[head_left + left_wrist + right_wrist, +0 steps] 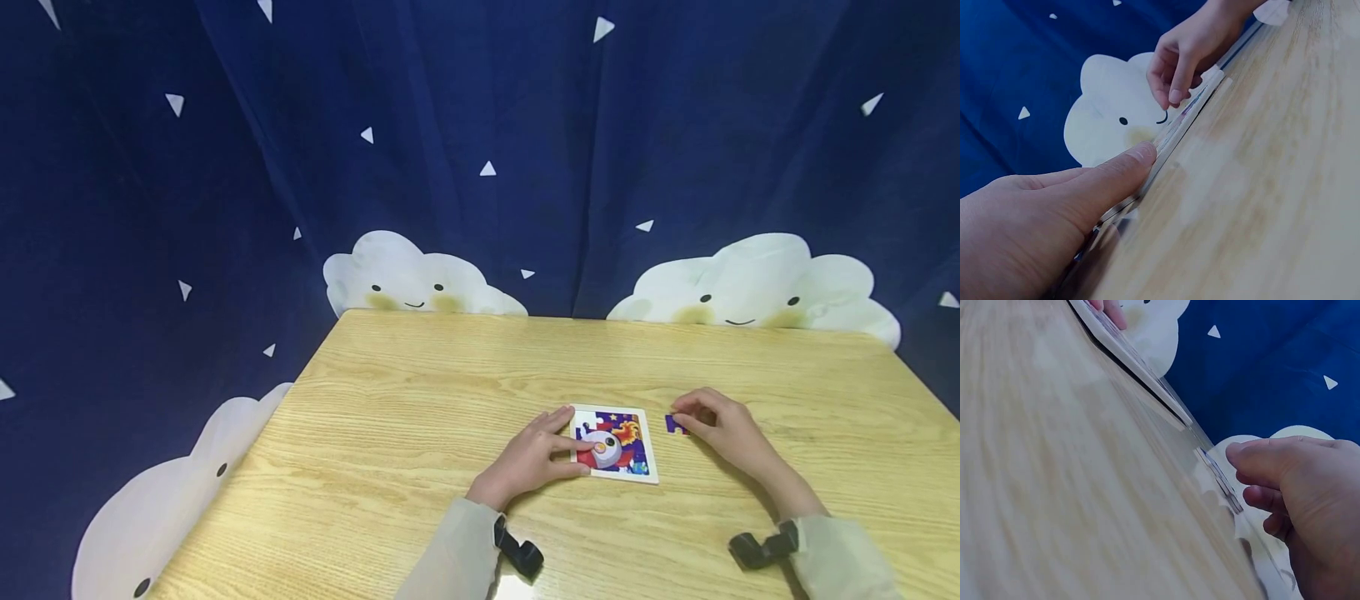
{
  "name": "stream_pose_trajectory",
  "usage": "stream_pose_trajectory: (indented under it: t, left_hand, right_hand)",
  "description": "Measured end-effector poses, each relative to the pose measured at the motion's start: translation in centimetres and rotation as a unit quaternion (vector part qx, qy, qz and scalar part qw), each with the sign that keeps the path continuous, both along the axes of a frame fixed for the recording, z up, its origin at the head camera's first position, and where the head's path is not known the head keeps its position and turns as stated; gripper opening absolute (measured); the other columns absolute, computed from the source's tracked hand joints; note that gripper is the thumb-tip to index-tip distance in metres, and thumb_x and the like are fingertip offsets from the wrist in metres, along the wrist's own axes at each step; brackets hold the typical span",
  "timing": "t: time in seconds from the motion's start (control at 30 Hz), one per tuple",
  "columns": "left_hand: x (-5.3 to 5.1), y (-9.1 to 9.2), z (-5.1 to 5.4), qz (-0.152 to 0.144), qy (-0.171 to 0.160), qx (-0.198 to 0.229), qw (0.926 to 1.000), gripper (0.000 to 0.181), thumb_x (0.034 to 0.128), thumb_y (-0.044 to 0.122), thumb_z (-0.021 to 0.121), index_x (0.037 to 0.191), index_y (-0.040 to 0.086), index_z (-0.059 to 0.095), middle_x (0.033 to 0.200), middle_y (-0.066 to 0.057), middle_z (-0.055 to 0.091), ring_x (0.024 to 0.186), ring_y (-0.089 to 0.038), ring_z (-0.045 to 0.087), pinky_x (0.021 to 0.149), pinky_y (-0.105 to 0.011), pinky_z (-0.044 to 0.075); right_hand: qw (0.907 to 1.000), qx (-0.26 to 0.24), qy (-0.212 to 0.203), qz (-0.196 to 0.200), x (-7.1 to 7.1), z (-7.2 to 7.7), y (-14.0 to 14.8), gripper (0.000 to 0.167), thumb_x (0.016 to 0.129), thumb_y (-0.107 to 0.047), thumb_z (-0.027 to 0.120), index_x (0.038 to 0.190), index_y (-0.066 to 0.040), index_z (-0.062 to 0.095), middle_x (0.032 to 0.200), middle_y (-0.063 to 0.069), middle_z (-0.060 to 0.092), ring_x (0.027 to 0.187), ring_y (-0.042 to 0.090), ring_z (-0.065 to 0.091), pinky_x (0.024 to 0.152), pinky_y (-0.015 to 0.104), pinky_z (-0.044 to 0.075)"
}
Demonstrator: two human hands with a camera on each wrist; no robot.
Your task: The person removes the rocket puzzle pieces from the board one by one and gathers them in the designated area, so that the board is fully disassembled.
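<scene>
Steady puzzle (pixel 621 442), well short of far edge of surface (pixel 420 400), with left hand (pixel 528 458) laid on, fingers extended, not clasping. Lift loose piece (pixel 672 426), nearer right edge, level; cannot tell whether pinched by right hand (pixel 731 427).

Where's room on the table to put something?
The table is bare from its left edge to the left hand, and between the puzzle and the smiling clouds. It's crowded where that hand, the puzzle, a loose piece and the right hand bunch together.
</scene>
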State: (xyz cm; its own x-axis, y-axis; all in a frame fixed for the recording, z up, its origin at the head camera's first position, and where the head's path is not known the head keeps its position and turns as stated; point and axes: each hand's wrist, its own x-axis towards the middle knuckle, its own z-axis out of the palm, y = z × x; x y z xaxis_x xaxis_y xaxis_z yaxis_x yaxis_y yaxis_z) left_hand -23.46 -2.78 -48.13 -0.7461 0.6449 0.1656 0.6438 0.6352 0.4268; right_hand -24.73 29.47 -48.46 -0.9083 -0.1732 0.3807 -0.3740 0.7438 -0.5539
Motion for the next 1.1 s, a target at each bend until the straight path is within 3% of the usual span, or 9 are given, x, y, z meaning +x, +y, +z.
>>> stream_pose_trajectory:
  t: [0.13,0.67,0.93,1.1]
  left_hand:
    - [0.0,0.0,0.0,0.001,-0.002,0.001,1.0000,0.040,0.0893,0.049,0.065,0.126,0.034,0.066,0.160,-0.009,0.032,0.150,-0.022,0.030,0.125,-0.039,0.023]
    - [0.0,0.0,0.1,0.007,-0.017,-0.001,0.9998,0.041,0.0898,0.050,0.064,0.128,0.036,0.064,0.160,-0.007,0.031,0.151,-0.021,0.028,0.125,-0.041,0.023]
    - [0.0,0.0,0.0,0.002,-0.004,0.001,1.0000,0.040,0.0897,0.050,0.064,0.127,0.035,0.065,0.159,-0.008,0.033,0.150,-0.021,0.029,0.125,-0.041,0.025]
    - [-0.1,0.0,-0.1,-0.003,0.003,0.001,1.0000,0.040,0.0900,0.050,0.064,0.127,0.035,0.065,0.159,-0.009,0.034,0.150,-0.022,0.030,0.125,-0.040,0.025]
  right_hand:
    - [0.9999,-0.004,0.011,0.009,-0.2,0.0,-0.7,0.015,0.084,-0.004,0.074,0.097,-0.009,0.070,0.085,0.000,0.065,0.070,-0.006,0.050,0.058,0.016,0.045]
    - [0.9975,-0.030,-0.013,0.062,-1.0,0.2,-4.2,0.013,0.085,-0.013,0.075,0.098,-0.011,0.071,0.081,-0.006,0.062,0.069,-0.001,0.051,0.058,0.017,0.045]
    - [0.9959,-0.031,-0.018,0.083,-1.3,0.1,-5.7,0.013,0.085,-0.014,0.075,0.097,-0.012,0.072,0.081,-0.006,0.062,0.069,-0.001,0.048,0.058,0.017,0.043]
    - [0.9949,-0.022,-0.045,0.088,-1.6,0.4,-6.5,0.012,0.087,-0.012,0.074,0.098,-0.011,0.071,0.084,-0.003,0.064,0.071,0.000,0.050,0.059,0.017,0.044]
